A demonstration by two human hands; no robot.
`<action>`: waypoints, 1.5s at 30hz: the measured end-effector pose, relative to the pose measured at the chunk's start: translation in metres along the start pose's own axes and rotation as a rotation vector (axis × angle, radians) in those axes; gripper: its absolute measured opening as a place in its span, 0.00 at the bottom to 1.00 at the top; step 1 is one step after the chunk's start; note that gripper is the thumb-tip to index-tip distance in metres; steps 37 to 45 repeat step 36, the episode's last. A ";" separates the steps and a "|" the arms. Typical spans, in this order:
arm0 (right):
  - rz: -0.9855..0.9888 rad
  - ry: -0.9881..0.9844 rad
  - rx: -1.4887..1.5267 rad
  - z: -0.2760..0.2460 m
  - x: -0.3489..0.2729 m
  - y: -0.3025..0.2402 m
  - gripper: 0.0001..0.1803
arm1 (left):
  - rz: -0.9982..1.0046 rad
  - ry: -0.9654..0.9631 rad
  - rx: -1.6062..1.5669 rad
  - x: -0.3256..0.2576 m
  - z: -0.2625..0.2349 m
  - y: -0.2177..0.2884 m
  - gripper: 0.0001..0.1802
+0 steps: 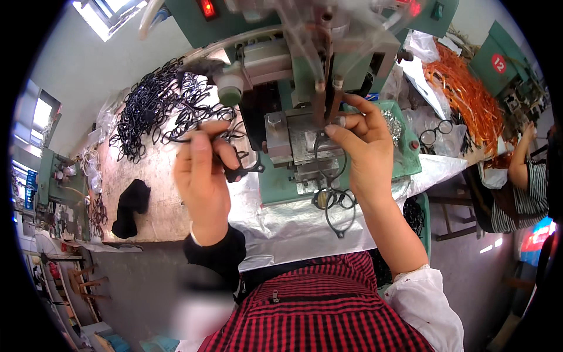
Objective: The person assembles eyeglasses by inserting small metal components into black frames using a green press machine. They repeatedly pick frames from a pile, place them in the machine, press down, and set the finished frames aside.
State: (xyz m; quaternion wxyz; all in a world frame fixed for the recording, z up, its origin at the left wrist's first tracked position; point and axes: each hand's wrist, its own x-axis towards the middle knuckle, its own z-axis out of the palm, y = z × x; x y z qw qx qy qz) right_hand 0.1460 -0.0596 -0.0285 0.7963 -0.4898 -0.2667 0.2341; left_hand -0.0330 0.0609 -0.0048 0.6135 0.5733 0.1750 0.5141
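My right hand (370, 144) pinches a dark eyeglass frame (339, 233) by its upper end, just under the copper-coloured tips (326, 105) of a bench machine. The frame hangs down over the metal fixture (302, 141), its lower rim over the silver sheet. Round dark rings (333, 199) show next to the hanging frame. To the left of the fixture, my left hand (202, 167) is closed on black eyeglass frames (252, 168), which stick out on both sides of its fingers. How many it holds is hidden.
A heap of black frames (152, 105) covers the bench at left, with a black cloth piece (131, 206) nearer me. On the right stand a green tray (413, 161) with small metal parts and a pile of orange pieces (463, 88). Another person (519, 193) sits far right.
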 end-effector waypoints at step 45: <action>-0.087 0.186 -1.141 -0.135 -0.012 0.057 0.05 | -0.465 -0.803 0.241 -0.066 -0.002 0.004 0.15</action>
